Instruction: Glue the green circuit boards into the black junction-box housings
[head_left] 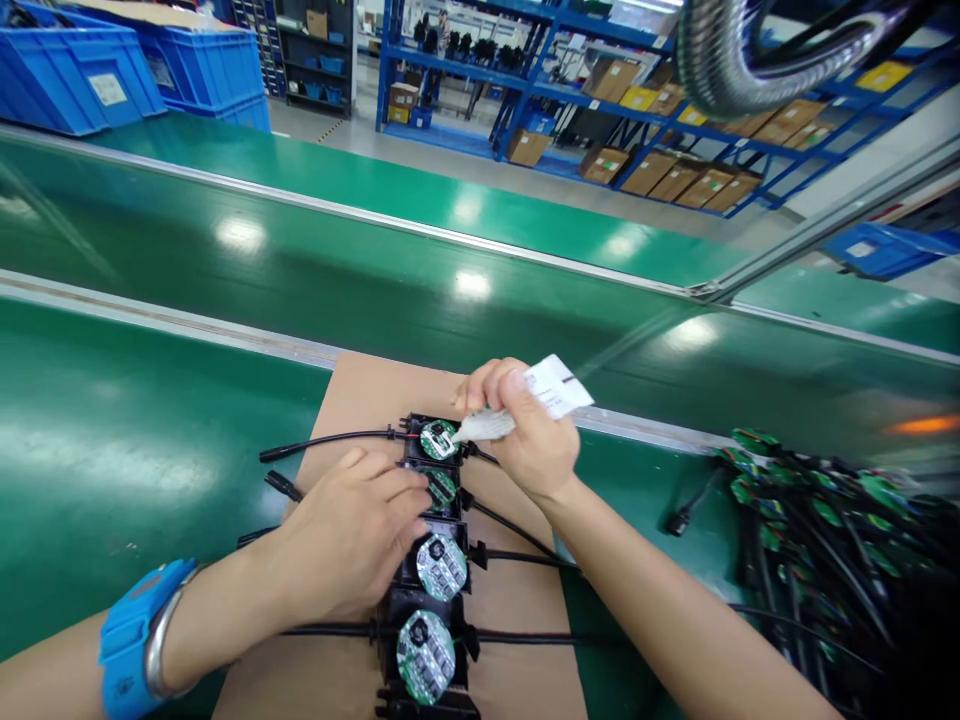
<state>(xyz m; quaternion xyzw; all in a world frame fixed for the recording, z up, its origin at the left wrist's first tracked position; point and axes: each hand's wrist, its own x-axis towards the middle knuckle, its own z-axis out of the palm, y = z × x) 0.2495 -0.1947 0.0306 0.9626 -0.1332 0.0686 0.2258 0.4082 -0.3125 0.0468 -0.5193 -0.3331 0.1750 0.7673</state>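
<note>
My right hand [536, 445] is closed round a white squeeze tube [559, 388]. The tube's nozzle points down-left and meets the farthest round circuit board [437, 440], where a white paste line shows. My left hand [352, 535] has its fingers bent together at the left edge of the second circuit board [442, 489]; its fingertips are partly hidden. Nearer to me lie a third circuit board [441, 567] and a fourth circuit board [426, 657]. All of them sit on black housings in a row, with black cables leading out on both sides.
Beneath the row lies a cardboard sheet [517, 610] on the green bench [135, 420]. A heap of cabled circuit boards [817, 530] is at the right. Metal rails cross behind. Blue bins [210, 70], a hanging tyre [720, 60] and blue shelving [457, 75] stand farther off.
</note>
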